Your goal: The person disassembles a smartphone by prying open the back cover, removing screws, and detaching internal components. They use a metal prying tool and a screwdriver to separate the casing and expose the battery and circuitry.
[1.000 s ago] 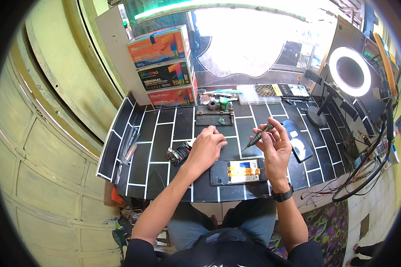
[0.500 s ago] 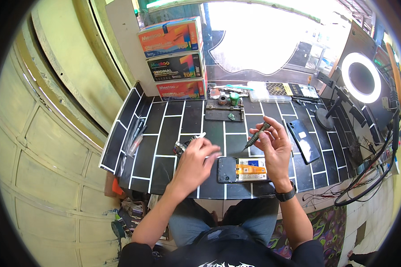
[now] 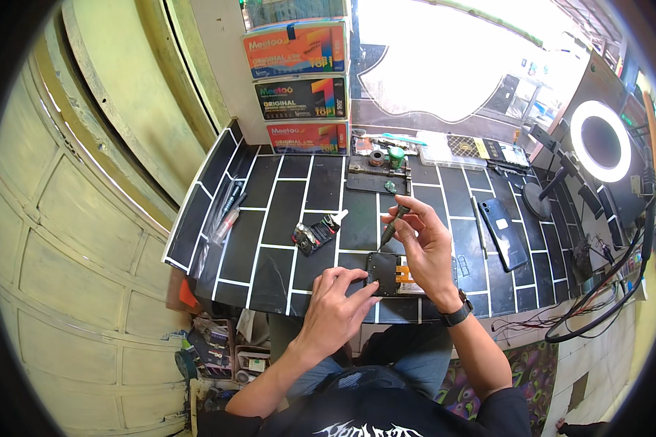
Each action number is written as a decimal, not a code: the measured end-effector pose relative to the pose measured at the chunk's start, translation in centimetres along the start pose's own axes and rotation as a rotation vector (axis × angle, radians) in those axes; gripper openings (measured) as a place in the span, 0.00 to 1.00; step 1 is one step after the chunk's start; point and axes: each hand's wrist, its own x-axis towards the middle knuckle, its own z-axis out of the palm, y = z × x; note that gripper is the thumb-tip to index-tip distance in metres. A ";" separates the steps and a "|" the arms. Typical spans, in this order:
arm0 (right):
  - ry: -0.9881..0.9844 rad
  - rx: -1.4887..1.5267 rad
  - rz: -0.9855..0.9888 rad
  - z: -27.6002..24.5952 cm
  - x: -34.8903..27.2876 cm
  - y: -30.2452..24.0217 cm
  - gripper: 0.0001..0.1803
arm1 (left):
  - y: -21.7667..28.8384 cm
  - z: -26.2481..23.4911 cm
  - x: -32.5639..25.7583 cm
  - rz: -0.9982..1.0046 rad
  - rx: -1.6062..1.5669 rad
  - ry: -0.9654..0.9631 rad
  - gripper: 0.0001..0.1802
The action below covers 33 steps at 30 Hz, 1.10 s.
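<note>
An opened smartphone (image 3: 386, 268) lies flat near the front edge of the bench, its dark inner cover, orange flex cable (image 3: 403, 274) and pale battery exposed. My left hand (image 3: 335, 300) grips its left end, fingertips on the edge and the dark cover. Above it, my right hand (image 3: 428, 251) pinches a dark green screwdriver (image 3: 393, 227), tilted, with its tip down at the phone's far left corner. I cannot tell whether the tip sits in a screw. My right palm hides the phone's right end.
Left of the phone lies a small black packet (image 3: 318, 234). A dark phone back (image 3: 504, 233) and a ring light (image 3: 600, 141) are at right. Behind stand a dark holder (image 3: 364, 182) and stacked boxes (image 3: 306, 98). Tools (image 3: 229, 215) lie by the left wall.
My left hand has come down from near the black packet onto the phone. My right hand has brought the screwdriver left and down to the phone's corner. The view has shifted slightly.
</note>
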 end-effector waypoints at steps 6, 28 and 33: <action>0.007 -0.011 -0.023 0.1 -0.1 0.5 0.22 | -0.1 0.1 0.0 -0.008 -0.007 0.000 0.15; 0.046 -0.016 -0.143 -0.9 -2.1 -2.3 0.23 | -0.4 0.3 -0.3 -0.008 -0.008 0.042 0.17; 0.020 0.019 -0.131 -0.1 -1.9 -1.8 0.23 | -0.2 0.2 -0.1 -0.024 0.000 0.044 0.16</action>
